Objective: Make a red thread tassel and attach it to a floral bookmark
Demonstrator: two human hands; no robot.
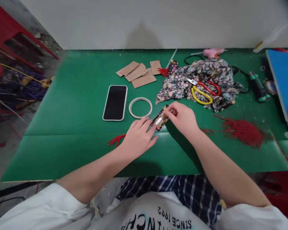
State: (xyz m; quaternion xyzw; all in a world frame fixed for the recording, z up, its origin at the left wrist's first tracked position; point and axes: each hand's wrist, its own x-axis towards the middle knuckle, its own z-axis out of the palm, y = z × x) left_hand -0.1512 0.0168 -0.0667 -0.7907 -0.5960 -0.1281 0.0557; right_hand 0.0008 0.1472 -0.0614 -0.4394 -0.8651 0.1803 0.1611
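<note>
Floral-edged piece (156, 127): it lies aslant on the green table (69, 102), between my two hands, brown in the middle with dark flowered cloth along its borders.
Pale strip (159, 120): it runs along the piece's brown middle, shiny where the light catches it.
My left hand (139, 137): palm down, fingers loosely spread, the forefinger touching the lower left end of the piece.
My right hand (183, 118): thumb and forefinger pinched narrow on the upper right end of the piece; whether something else sits between them as well, I cannot tell.
Tape roll (130, 110): a thin pale ring lying flat just beyond my left fingertips.
Red tassel (116, 140): its strands poke out from beside my left hand, the other end hidden.
Phone (115, 103): white-edged, dark screen up, left of the ring.
Brown cards (144, 80): a loose, overlapping scatter beyond the phone and ring.
Flowered cloth (218, 68): crumpled in a heap beyond my right hand.
Scissors (194, 82): resting on that heap, one handle red and one yellow.
Red threads (246, 131): a tangled bunch to the right of my right forearm.
Blue board (285, 83): at the far right edge.
White wall (98, 25): behind everything, carrying a soft shadow.
</note>
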